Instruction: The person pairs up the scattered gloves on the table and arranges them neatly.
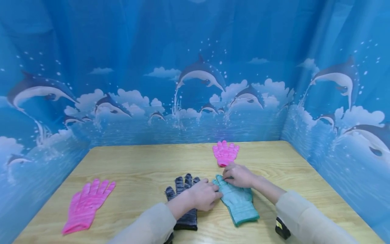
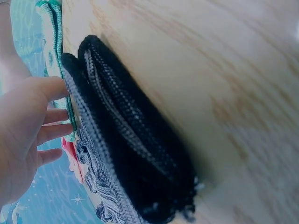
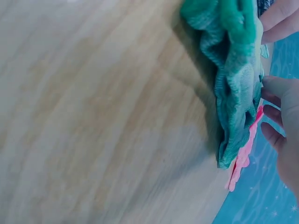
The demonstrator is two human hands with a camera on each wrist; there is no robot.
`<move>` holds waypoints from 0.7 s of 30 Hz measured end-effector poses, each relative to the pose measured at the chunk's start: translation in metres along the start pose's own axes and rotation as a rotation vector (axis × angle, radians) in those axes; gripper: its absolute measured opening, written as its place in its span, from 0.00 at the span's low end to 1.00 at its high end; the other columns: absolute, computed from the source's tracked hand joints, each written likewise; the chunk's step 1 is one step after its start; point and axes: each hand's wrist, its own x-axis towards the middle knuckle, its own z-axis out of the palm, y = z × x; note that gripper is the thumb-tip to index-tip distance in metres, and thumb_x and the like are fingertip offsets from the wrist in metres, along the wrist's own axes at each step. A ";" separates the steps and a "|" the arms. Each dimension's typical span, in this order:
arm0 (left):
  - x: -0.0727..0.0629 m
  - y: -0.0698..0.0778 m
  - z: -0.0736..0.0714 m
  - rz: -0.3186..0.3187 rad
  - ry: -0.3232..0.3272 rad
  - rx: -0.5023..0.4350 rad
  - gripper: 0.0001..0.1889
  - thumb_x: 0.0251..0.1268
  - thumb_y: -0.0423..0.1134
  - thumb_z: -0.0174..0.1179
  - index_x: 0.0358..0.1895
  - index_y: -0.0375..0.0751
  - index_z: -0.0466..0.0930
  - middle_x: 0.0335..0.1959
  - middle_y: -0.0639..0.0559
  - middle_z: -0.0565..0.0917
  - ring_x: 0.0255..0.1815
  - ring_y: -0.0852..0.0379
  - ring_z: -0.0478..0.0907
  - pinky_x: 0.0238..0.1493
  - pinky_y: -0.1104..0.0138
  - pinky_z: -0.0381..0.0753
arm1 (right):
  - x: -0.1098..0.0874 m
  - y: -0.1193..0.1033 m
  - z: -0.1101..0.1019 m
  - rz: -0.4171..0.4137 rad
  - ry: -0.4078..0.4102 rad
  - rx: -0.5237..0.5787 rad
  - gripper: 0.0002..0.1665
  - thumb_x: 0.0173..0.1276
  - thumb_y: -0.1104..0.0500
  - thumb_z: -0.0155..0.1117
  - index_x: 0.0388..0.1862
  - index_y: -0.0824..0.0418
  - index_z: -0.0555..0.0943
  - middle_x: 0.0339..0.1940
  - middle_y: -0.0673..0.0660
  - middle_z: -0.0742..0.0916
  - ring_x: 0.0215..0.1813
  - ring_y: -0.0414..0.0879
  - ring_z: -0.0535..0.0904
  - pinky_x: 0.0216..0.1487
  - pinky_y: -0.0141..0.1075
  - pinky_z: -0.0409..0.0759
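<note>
One desk (image 1: 137, 169), bearing two pink gloves, a near pink glove (image 1: 86, 205) and a far pink glove (image 1: 225, 155), one teal glove (image 1: 242, 205) and one black-and-grey glove (image 1: 189, 218): four visible, any doubling impossible to tell. Two grips, a left grip (image 1: 202, 196) and a right grip (image 1: 240, 175). Two sleeves (image 1: 149, 223). At least ten printed dolphins (image 1: 204, 68), some too small to count exactly

Wide lane on the counter (image 1: 137, 162), running between the left pink glove (image 1: 86, 206) and the dark glove (image 1: 188, 218)! Tighter in the middle: the left hand (image 1: 202, 195) bars the gap from there to the teal glove (image 1: 239, 201). Beyond the right hand (image 1: 240, 175), the far pink glove (image 1: 225, 153) stands in the way, with room either side.
</note>
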 end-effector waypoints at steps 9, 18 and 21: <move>-0.001 -0.001 -0.002 0.006 -0.006 -0.010 0.22 0.65 0.50 0.53 0.63 0.56 0.70 0.57 0.57 0.75 0.59 0.60 0.70 0.59 0.59 0.66 | -0.007 -0.002 0.004 -0.038 0.015 0.008 0.08 0.57 0.64 0.66 0.37 0.61 0.85 0.35 0.52 0.83 0.39 0.44 0.79 0.42 0.36 0.77; -0.001 0.000 -0.002 0.009 0.010 -0.025 0.21 0.63 0.50 0.55 0.59 0.56 0.73 0.54 0.58 0.76 0.56 0.61 0.72 0.58 0.60 0.67 | -0.014 0.004 -0.006 0.212 0.132 0.040 0.06 0.56 0.68 0.66 0.33 0.60 0.85 0.32 0.51 0.84 0.39 0.49 0.78 0.38 0.40 0.77; -0.001 0.001 -0.002 0.008 0.007 -0.026 0.20 0.63 0.50 0.55 0.59 0.57 0.73 0.54 0.58 0.76 0.56 0.61 0.72 0.57 0.61 0.67 | -0.017 0.006 -0.008 0.280 0.096 0.042 0.06 0.56 0.65 0.67 0.33 0.60 0.85 0.31 0.51 0.83 0.38 0.48 0.78 0.37 0.40 0.77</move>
